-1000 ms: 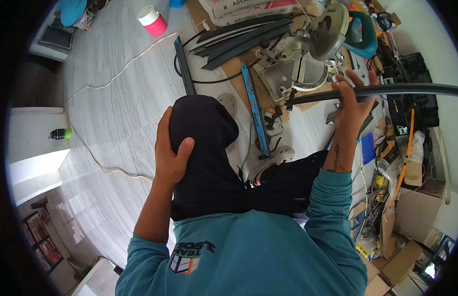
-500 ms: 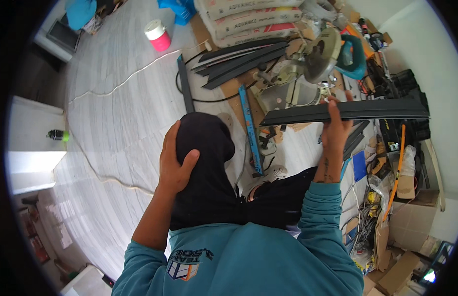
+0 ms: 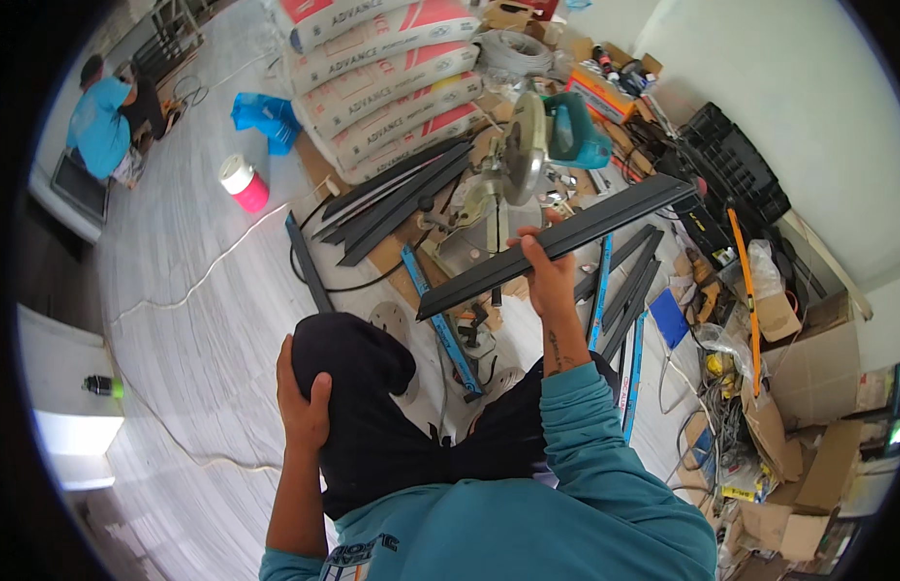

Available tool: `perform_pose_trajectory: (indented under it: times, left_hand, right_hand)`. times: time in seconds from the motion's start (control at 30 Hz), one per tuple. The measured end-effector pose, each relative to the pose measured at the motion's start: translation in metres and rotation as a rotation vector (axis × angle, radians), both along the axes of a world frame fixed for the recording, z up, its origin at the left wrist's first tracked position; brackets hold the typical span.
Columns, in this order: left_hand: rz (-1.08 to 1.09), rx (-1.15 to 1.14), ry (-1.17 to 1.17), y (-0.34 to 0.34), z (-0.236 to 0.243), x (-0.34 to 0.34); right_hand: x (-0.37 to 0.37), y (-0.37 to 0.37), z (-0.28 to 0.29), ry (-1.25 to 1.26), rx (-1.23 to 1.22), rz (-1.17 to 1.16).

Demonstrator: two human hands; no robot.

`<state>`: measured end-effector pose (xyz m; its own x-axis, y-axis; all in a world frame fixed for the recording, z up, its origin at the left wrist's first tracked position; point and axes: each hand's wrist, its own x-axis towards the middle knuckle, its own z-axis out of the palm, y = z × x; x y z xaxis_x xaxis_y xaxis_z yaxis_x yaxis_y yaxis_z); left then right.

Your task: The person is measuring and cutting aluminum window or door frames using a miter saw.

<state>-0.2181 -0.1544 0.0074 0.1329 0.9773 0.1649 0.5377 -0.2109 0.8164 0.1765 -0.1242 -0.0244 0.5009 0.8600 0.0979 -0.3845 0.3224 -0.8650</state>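
My right hand [image 3: 550, 276] grips a long dark grey trim strip [image 3: 605, 221] by its underside, the thumb along the near edge. The strip slants up to the right, and both its ends look cut at an angle. Just beyond it stands a mitre saw [image 3: 525, 150] with a round blade guard and a teal motor housing; the strip hides part of its base. My left hand [image 3: 305, 402] rests on my raised left knee, thumb spread from the fingers, holding nothing. Between my feet lies a strip with blue film [image 3: 440, 320].
More dark strips [image 3: 403, 205] lie left of the saw, and others [image 3: 632, 295] to the right. Cement bags [image 3: 392, 87] are stacked behind. A pink-and-white jug [image 3: 245, 184] stands on the floor near a white cord [image 3: 213, 276]. A co-worker [image 3: 103, 121] crouches far left. Cardboard boxes [image 3: 813, 378] clutter the right.
The strip in my right hand has gone from nearly level to slanting, its left end lower and nearer me. My view has shifted, bringing more of the co-worker and bags in. My left hand stays on the knee.
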Motion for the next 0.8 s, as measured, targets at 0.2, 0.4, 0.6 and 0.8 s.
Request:
perform_pose_trajectory:
  times: [0.2, 0.4, 0.6, 0.8]
  left_hand:
    - [0.098, 0.193, 0.239, -0.012, -0.004, -0.002]
    - [-0.334, 0.345, 0.309, 0.004, 0.036, 0.089]
    - [-0.196, -0.140, -0.054, 0.045, 0.021, 0.151]
    - [0.074, -0.193, -0.665, 0.120, 0.061, 0.125]
  right_hand:
    - [-0.012, -0.007, 0.013, -0.032, -0.005, 0.066]
    - [-0.028, -0.004, 0.053, -0.283, -0.005, 0.189]
    - [-0.064, 0.041, 0.105, -0.486, 0.190, 0.468]
    - [-0.026, 0.056, -0.127, -0.365, -0.594, 0.442]
